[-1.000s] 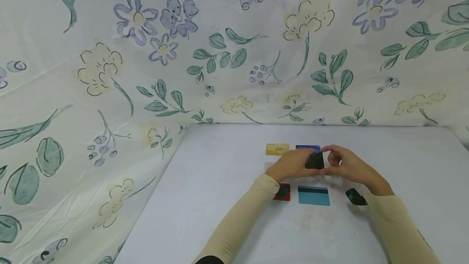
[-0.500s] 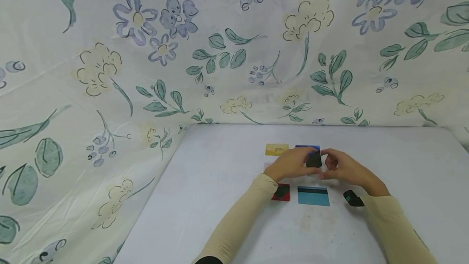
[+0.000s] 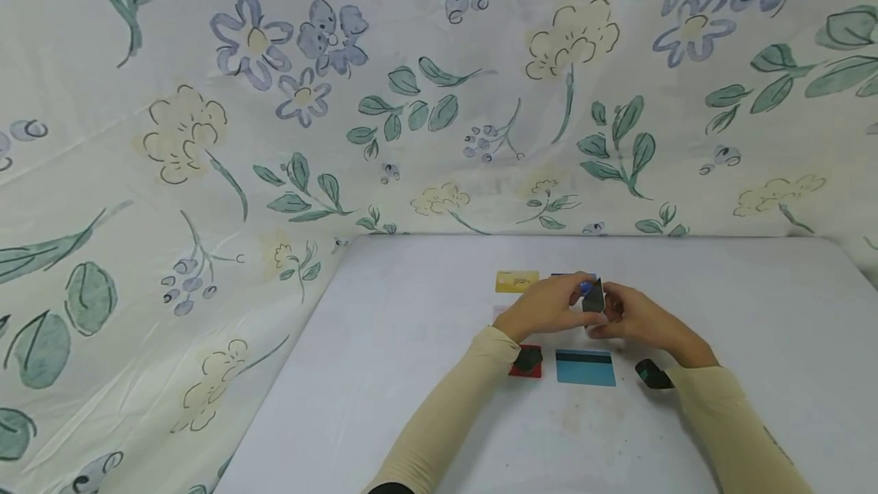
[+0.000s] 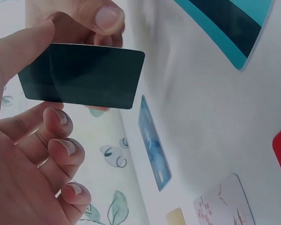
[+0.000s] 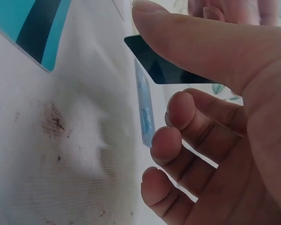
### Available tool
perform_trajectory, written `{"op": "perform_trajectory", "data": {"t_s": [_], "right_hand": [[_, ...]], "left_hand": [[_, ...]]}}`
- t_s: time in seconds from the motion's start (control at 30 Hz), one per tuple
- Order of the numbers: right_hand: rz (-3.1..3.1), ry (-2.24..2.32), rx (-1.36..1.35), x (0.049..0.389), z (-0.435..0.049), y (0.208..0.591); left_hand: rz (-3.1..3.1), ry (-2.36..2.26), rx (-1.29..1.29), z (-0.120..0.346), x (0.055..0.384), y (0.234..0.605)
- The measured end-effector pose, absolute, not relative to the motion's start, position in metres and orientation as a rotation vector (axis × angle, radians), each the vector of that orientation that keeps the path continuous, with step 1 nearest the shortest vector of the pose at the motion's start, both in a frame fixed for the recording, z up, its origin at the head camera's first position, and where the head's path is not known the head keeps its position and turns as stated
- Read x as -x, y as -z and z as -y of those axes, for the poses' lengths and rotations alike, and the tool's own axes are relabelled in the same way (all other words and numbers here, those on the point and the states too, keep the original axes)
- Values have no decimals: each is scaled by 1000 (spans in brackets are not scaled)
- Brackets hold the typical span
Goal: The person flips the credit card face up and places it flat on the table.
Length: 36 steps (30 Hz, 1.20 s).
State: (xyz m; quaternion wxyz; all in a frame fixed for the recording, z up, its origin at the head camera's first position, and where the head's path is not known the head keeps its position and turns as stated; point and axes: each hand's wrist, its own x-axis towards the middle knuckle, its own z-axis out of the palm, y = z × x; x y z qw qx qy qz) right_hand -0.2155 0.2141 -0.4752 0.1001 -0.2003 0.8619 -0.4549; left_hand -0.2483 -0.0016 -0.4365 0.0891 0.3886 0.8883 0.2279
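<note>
In the head view a black card [image 3: 594, 300] is held up on edge between both hands, over the back row of cards. My left hand [image 3: 549, 305] pinches it, thumb at one long edge and index finger at the other, as the left wrist view shows on the card's plain dark face [image 4: 84, 77]. From the other side my right hand [image 3: 648, 320] has its thumb and curled fingers around the card too. Its thumb hides part of the card [image 5: 164, 68] in the right wrist view. The other left fingers [image 4: 65, 152] curl loosely below the card.
On the white table [image 3: 384, 372] lie a gold card [image 3: 517, 281], a blue card [image 4: 154, 145], a pale flower-print card [image 4: 225, 206], a red and black card [image 3: 531, 362] and a light-blue striped card [image 3: 585, 368]. Floral cloth [image 3: 439, 97] hangs behind.
The black card has turned so that it looks narrower in the head view. My right hand has shifted slightly left and closer to the left hand, which has barely moved.
</note>
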Motion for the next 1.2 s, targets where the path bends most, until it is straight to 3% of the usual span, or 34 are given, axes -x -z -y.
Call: {"op": "perform_trajectory", "data": {"t_s": [1.2], "right_hand": [[-2610, 1232, 446, 218, -211, 475]], "left_hand": [[-2594, -789, -1078, 11, 250, 435]]}}
